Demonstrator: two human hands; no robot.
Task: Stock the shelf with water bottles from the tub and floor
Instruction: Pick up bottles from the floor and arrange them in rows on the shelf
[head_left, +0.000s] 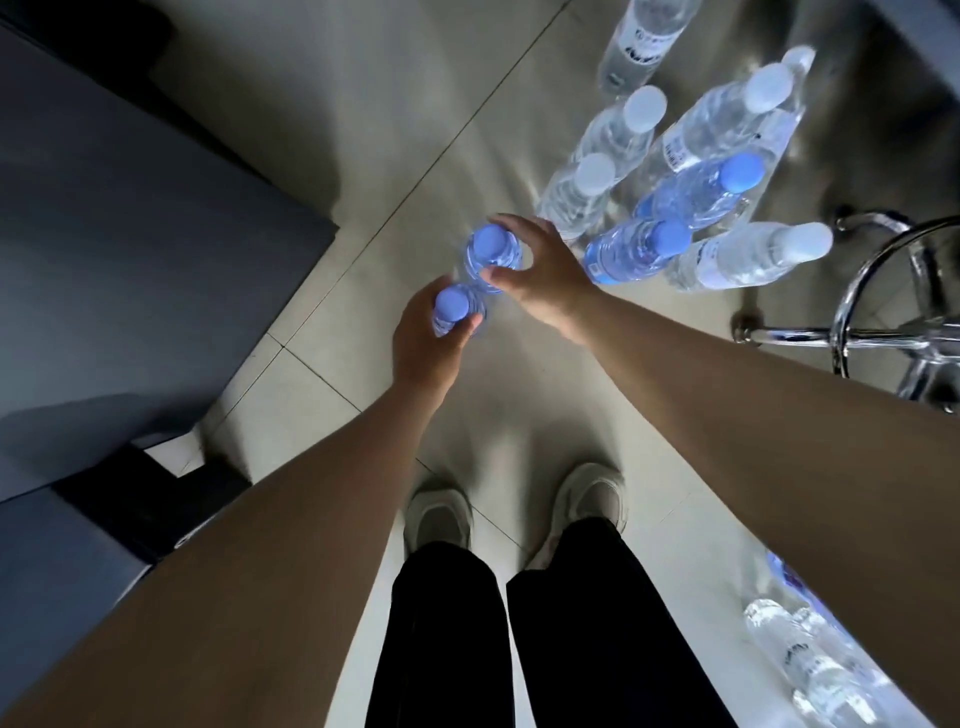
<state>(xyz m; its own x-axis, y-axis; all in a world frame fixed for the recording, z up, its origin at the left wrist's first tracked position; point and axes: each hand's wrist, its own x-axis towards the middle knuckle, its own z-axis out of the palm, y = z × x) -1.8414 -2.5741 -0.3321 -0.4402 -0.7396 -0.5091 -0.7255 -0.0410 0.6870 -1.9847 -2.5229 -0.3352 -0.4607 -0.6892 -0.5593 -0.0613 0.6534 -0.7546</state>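
Observation:
I look straight down at a tiled floor. My left hand (423, 345) grips a blue-capped water bottle (451, 305) by its neck. Just beyond it my right hand (540, 273) curls its fingers and thumb round a second blue-capped bottle (491, 249). The two bottles are nearly touching. To the right, several bottles stand on the floor: two more with blue caps (636, 248) and several with white caps (613, 132). No shelf or tub is plainly in view.
A dark grey cabinet (130, 249) fills the left side. A chrome stool base (883, 322) stands at the right edge. More bottles (810, 660) lie at bottom right under my right arm. My feet (514, 514) are on the tiles below my hands.

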